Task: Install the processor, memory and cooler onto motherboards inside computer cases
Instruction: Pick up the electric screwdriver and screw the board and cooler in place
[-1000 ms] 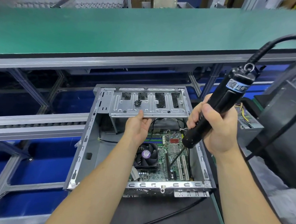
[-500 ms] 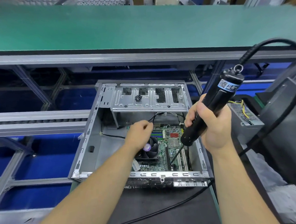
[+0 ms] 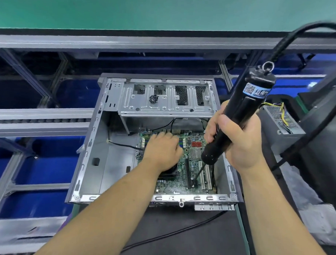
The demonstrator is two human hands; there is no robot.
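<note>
Only a blurred blue label (image 3: 256, 91) marks the screwdriver (image 3: 238, 118).

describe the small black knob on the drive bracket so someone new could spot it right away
Start at the open computer case in the middle of the view. Across its far end runs a silver drive bracket with four cutouts. The black knob sits on its flat face just below the second cutout from the left: dark, round and ridged, the only black lump on bare metal.
</note>
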